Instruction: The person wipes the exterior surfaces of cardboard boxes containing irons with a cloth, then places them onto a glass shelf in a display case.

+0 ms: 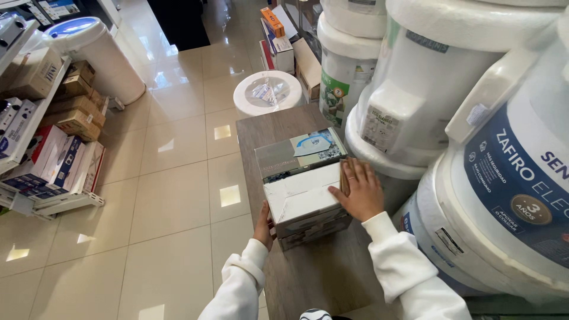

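Both hands are on a cardboard box (303,184) that lies on a narrow wooden table (323,272). Left hand (262,227) presses against the near left side of the box, fingers hidden behind the edge. Right hand (359,191) lies flat and open on the right side. Together they clamp the box between them. I judge this as steadying or positioning the box; any further move needs equal pressure from both sides. Its long axis runs away from the person, toward a round white lid (268,92) on the floor.
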